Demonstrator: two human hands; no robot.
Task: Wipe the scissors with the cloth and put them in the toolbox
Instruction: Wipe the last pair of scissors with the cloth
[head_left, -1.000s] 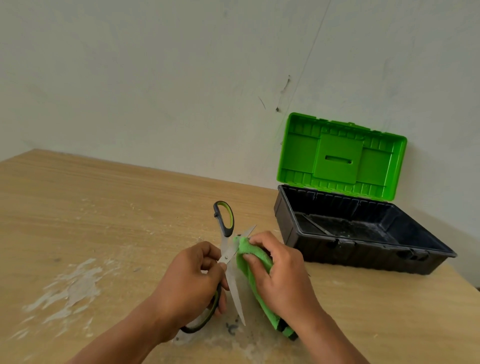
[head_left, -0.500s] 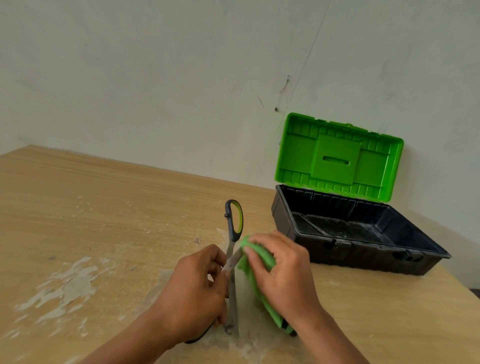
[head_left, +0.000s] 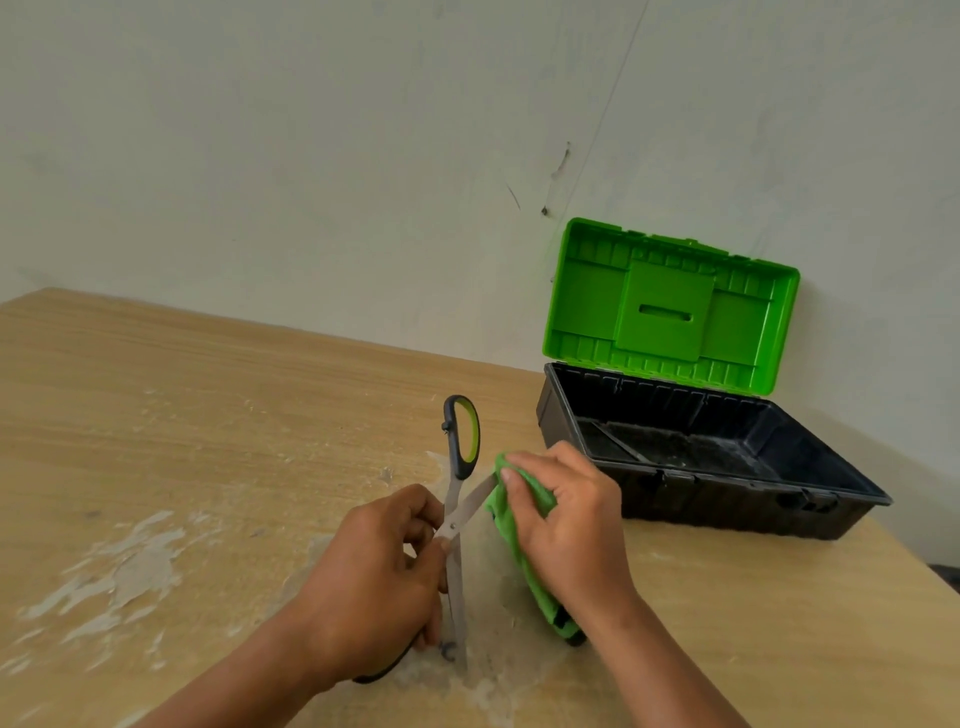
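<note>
Left hand (head_left: 374, 582): the fingers (head_left: 418, 512) are curled and grip the scissors (head_left: 453, 499) at the pivot. Right hand (head_left: 566, 525): the fingers (head_left: 527, 460) and thumb are curled around the green cloth (head_left: 498, 514) and pinch it over one blade.

The scissors are spread open, above the bench (head_left: 156, 415) and between the two hands.
- One black-and-green handle loop points to 12 o'clock, clear of both hands.
- The blade on that arm runs down to 6 o'clock. Its tip is at or just above the bench surface; contact cannot be confirmed.
- The second blade angles toward 1 o'clock and its end disappears into the cloth.
- The second handle is mostly hidden beneath the left hand; a dark edge shows at 6 o'clock of that hand.

The cloth hangs below the right palm, down toward 5 o'clock.

The toolbox (head_left: 727, 499) stands on the bench at 2 o'clock from the hands, near but apart from them. Its black base is open, and the green lid (head_left: 670, 312) is raised against the pale wall (head_left: 311, 156). White scuffed patches (head_left: 130, 561) mark the bench at 9 o'clock from the left hand.
</note>
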